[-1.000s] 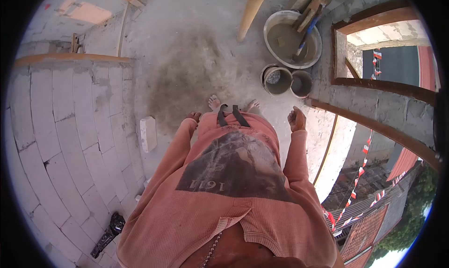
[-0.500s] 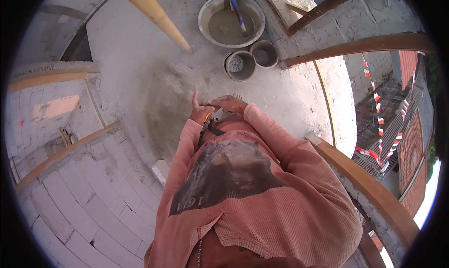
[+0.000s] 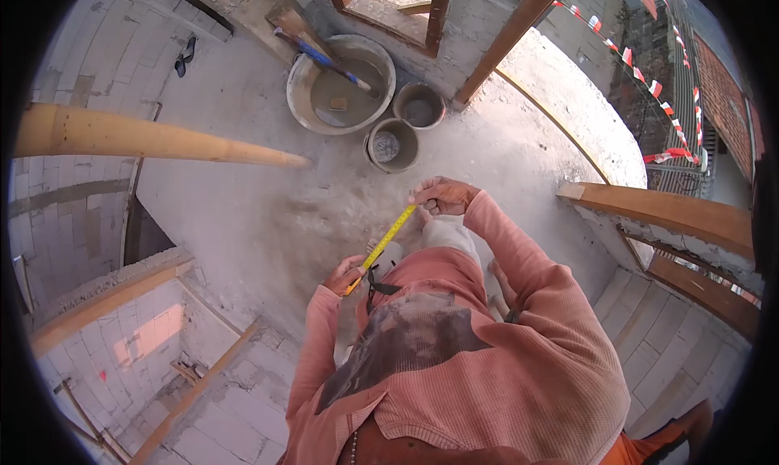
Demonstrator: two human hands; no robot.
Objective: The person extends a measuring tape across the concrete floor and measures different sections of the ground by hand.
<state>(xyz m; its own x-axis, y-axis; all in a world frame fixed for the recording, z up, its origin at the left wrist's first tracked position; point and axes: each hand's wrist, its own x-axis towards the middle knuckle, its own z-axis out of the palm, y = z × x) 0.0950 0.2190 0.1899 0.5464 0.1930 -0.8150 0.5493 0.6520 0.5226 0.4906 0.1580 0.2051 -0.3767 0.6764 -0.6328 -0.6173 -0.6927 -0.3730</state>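
A yellow tape measure blade stretches in a straight slanted line between my two hands, in front of my waist. My left hand is closed around the lower end, where the orange-yellow case shows only in part. The upper end of the blade is pinched in the fingers of my right hand, farther forward and to the right. Under the blade are my legs and the dusty concrete floor.
A large round tub with grey wet mix and a blue-handled tool stands ahead. Two buckets sit beside it. A bamboo pole slants in from the left. Wooden frames and block walls surround me; orange cloth shows lower right.
My hands were close together at my waist; now they are apart, with the tape's blade drawn out between them. My right hand moved forward and right. The view has turned.
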